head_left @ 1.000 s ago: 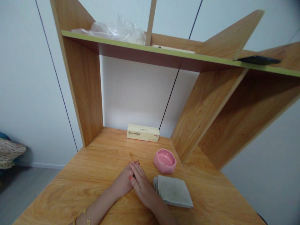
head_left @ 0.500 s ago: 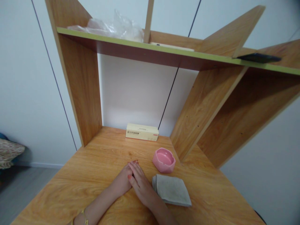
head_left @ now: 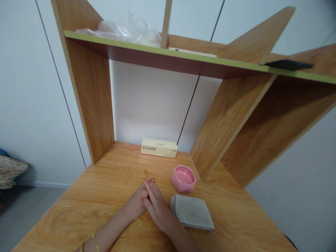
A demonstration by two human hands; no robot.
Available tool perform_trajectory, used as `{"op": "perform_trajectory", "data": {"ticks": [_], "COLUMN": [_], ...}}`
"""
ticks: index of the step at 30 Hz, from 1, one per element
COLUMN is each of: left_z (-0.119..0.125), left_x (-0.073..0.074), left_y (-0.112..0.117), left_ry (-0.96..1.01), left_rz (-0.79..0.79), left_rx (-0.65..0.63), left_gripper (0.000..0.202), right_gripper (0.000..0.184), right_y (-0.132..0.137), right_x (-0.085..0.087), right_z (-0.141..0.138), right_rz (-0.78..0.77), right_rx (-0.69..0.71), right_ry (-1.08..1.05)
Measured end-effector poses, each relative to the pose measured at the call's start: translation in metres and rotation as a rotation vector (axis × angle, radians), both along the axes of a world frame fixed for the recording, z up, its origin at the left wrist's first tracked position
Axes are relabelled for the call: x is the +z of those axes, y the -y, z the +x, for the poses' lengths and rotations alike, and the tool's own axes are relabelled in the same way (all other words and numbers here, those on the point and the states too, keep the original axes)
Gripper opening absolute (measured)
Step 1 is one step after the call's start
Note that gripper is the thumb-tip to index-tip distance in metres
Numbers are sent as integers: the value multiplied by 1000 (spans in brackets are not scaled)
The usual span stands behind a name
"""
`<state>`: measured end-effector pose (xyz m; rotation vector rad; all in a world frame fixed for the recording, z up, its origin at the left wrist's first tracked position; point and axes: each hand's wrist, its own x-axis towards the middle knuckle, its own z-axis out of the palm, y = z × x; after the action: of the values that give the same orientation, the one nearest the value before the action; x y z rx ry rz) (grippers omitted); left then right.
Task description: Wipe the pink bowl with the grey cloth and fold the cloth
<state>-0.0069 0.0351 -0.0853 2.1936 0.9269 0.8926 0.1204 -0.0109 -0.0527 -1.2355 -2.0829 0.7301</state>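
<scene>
My right hand (head_left: 156,206) lies across my left hand (head_left: 138,203) on the wooden desk, its fingers stretched out and holding nothing. The left fingers are mostly covered by the right ones, but their extended tips with red nails show at the far end. Close beside my right wrist rests a folded grey cloth (head_left: 193,211). Just beyond the cloth stands a pink faceted ashtray (head_left: 183,183) with a round hollow. A long cream box of cling film (head_left: 159,148) sits at the back of the desk, against the wall.
Overhead runs a shelf with a green edge (head_left: 147,49), bearing a clear plastic bag (head_left: 128,31) and a dark flat object (head_left: 288,64). Wooden upright panels (head_left: 90,105) flank the desk. Patterned fabric (head_left: 12,169) shows at the far left.
</scene>
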Motion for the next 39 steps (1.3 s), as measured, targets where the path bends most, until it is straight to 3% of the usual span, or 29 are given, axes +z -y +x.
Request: {"op": "perform_trajectory", "data": {"ticks": [5, 17, 27, 39], "left_z": [0, 1, 1, 1], "left_x": [-5, 7, -3, 15], "left_y": [-1, 5, 0, 8], "left_ry": [-10, -26, -24, -56], "left_rz": [-12, -15, -1, 11], "left_rx": [4, -15, -25, 3], "left_gripper": [44, 41, 39, 39], "right_gripper": [53, 53, 52, 52], "right_y": [0, 0, -1, -1], "right_x": [-1, -4, -3, -5], "right_z": [0, 1, 0, 0], "right_rz": [12, 47, 32, 39], "right_rx": [2, 3, 2, 8], "right_ry": [28, -9, -8, -2]}}
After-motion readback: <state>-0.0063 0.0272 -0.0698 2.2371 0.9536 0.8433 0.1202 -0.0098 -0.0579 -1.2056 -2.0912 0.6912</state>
